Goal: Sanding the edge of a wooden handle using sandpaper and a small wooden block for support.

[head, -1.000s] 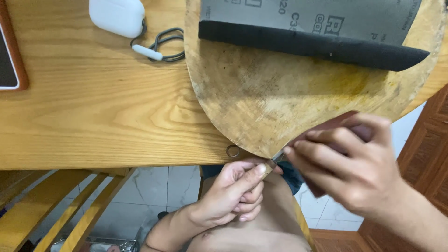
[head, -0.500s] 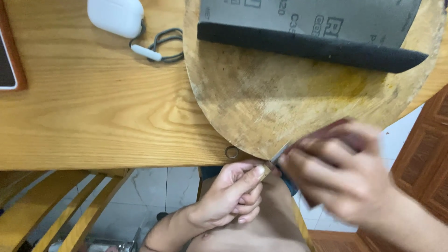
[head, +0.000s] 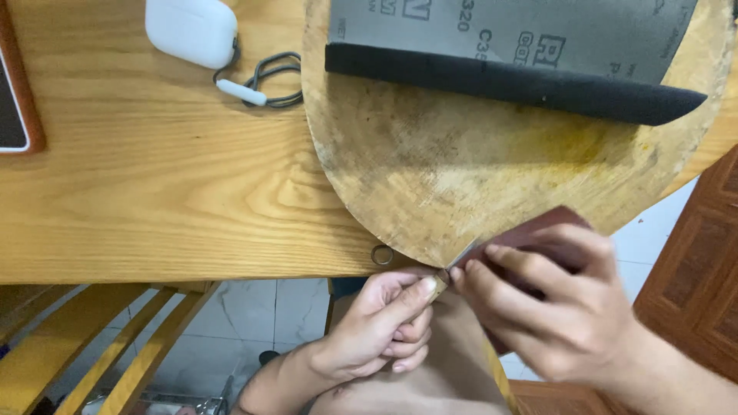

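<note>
Sliding a bit lower now, the right hand (head: 565, 307) presses brown sandpaper (head: 538, 230) on a small blade (head: 461, 253); the left hand (head: 384, 327) pinches its handle by the round board (head: 477, 177).

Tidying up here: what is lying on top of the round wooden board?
A grey sandpaper sheet with a rolled dark edge lies on the round wooden board; whatever is under the sheet is covered.

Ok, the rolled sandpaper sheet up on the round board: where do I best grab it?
Take the rolled sandpaper sheet by its dark rolled edge, pinching near the right tip from the right side. That end tapers toward the round board's rim, unobstructed.
</note>
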